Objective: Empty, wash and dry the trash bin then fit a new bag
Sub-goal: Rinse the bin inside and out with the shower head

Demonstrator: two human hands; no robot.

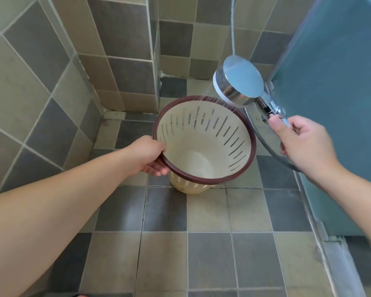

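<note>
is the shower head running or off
Running: thin streams leave the shower head and strike the far rim of the trash bin.

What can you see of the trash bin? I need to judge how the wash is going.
The trash bin is cream plastic, tapering to a small base, with a dark brown rim ring and vertical slots around its upper wall. It is empty and unbagged, tilted toward the camera on the tiled floor. The left hand grips its near-left rim; the shower head's spray hits its far rim.
</note>
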